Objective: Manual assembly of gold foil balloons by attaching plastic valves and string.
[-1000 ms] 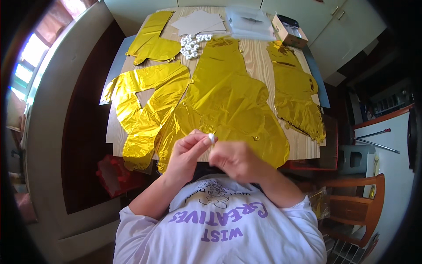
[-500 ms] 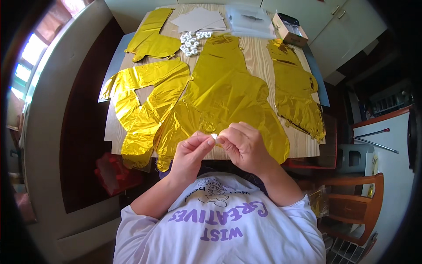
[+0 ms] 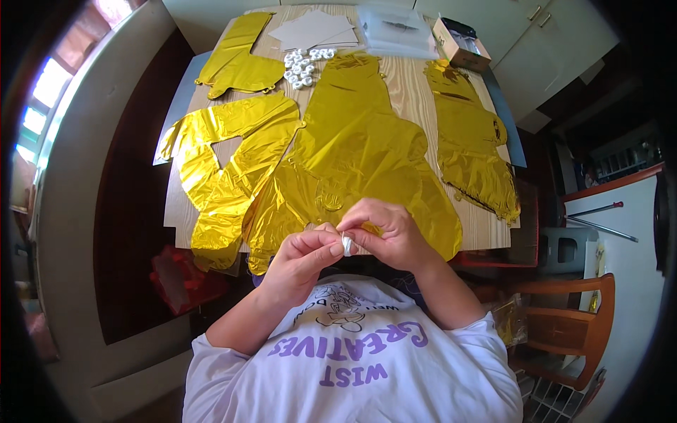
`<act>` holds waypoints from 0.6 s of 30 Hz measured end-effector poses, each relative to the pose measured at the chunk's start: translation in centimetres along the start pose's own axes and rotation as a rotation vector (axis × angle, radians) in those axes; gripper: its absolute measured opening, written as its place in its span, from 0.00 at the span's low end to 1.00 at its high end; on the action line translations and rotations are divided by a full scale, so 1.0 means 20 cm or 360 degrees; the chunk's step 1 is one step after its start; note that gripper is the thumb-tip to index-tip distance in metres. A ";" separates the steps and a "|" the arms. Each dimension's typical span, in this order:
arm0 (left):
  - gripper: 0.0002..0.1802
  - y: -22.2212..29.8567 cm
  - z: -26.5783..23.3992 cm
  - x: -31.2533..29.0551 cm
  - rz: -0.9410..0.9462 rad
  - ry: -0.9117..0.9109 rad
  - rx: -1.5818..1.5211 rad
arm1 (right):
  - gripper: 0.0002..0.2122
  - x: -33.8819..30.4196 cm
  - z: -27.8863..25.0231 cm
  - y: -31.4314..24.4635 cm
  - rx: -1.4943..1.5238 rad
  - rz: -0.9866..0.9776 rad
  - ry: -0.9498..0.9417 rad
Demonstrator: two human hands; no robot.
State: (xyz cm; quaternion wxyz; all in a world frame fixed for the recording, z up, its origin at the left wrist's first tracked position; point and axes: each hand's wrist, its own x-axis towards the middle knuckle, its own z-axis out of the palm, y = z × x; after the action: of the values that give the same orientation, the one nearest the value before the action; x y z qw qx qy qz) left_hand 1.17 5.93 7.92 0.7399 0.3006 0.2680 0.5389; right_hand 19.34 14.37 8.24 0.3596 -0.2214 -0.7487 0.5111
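In front of my chest, at the near table edge, my left hand (image 3: 305, 258) pinches a small white ribbon roll (image 3: 347, 245) between thumb and fingertips. My right hand (image 3: 389, 234) meets it from the other side, thumb against the roll, with the index finger bent over a thin loose end above it. Just beyond my hands lies a large flat gold foil balloon (image 3: 360, 134), wrinkled at its near edge. To its left is another gold foil balloon (image 3: 247, 166) with an opening in its middle. A cluster of similar white rolls (image 3: 300, 70) lies farther back.
More gold foil balloons lie at the back left (image 3: 240, 60) and right (image 3: 472, 134). White cards (image 3: 310, 29), a clear plastic packet (image 3: 395, 32) and a cardboard box (image 3: 462, 46) stand along the far edge. A wooden chair (image 3: 592, 331) is at my right.
Both hands have come slightly lower and nearer my chest. The white roll shows more fully between them, and my right fingers have shifted up to its thin end.
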 end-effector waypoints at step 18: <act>0.07 -0.09 -0.02 0.00 0.0152 0.0381 0.0490 | 0.09 -0.04 0.09 -0.10 -0.1285 -0.0605 0.0333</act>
State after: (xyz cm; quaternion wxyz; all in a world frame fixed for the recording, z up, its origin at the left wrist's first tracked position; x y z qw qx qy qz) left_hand 1.96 5.58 6.40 0.6216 0.3563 0.4187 0.5580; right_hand 18.62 11.96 9.43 0.4057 -0.2529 -0.8748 0.0782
